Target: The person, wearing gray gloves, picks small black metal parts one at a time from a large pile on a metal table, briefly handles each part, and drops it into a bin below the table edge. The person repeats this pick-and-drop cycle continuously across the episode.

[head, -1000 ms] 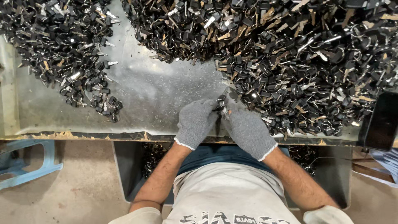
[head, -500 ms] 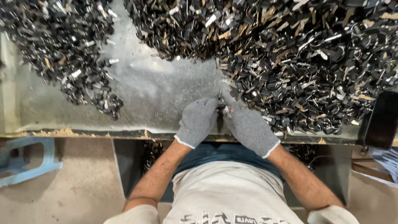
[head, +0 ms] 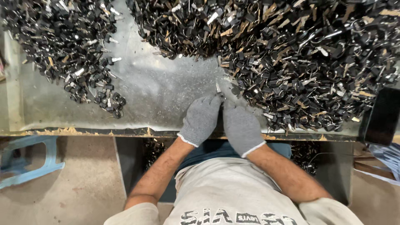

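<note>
Pinching from both sides, the left hand [head: 201, 118] and the right hand [head: 241, 126], each in a grey knit glove, are brought together at the near edge of a metal worktable [head: 158, 89]. A small key [head: 218, 88] with a pale blade is gripped between their fingertips, its blade pointing away from the body; both hands are closed upon it. The key is held just above the bare table surface, just beside the near fringe of a large heap of dark-headed keys [head: 300, 54] to the right. A smaller heap of keys [head: 66, 46] is seen well apart at far left. A dark flat device [head: 381, 116] is seen at the table's right edge.
</note>
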Available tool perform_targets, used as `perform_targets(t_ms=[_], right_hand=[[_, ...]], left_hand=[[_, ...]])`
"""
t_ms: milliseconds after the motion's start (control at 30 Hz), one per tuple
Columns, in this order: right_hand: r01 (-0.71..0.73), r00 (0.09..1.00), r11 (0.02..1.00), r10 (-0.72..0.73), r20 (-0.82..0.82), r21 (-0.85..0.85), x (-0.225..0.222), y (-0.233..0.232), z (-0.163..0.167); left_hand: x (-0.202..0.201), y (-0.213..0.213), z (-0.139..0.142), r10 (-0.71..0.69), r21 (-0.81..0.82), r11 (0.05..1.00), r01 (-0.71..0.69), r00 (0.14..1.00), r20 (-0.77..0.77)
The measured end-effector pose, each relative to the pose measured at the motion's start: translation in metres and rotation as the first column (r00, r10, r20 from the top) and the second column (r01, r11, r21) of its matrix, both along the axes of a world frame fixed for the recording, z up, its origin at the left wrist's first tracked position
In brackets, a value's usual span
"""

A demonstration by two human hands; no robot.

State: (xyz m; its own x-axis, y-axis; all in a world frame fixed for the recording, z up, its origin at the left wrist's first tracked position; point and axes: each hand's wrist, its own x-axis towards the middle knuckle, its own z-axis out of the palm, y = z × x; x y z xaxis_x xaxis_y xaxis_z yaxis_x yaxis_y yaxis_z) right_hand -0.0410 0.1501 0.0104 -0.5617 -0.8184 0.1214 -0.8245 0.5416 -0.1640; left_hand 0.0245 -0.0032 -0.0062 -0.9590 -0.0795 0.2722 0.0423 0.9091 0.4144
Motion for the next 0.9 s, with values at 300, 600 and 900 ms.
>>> perform_targets(t_ms=[300,600,900], right_hand=[[-0.175,0.977,0.945,0.133,0.167,0.277,-0.018,0.015,0.036],[0.041,0.980,0.949,-0.100,0.175,0.313,-0.015,-0.004,0.032],[0.038,0.992,0.990,-0.021,-0.125,0.139,-0.002,0.001,0.023]], left_hand=[[0.000,-0.004,0.008,0.149,0.271,0.931,-0.245,0.932,0.331],[0.008,0.005,-0.004,0.037,0.043,0.998,-0.035,0.999,-0.035],[0.012,0.004,-0.001,0.058,0.208,0.977,-0.053,0.998,-0.018]])
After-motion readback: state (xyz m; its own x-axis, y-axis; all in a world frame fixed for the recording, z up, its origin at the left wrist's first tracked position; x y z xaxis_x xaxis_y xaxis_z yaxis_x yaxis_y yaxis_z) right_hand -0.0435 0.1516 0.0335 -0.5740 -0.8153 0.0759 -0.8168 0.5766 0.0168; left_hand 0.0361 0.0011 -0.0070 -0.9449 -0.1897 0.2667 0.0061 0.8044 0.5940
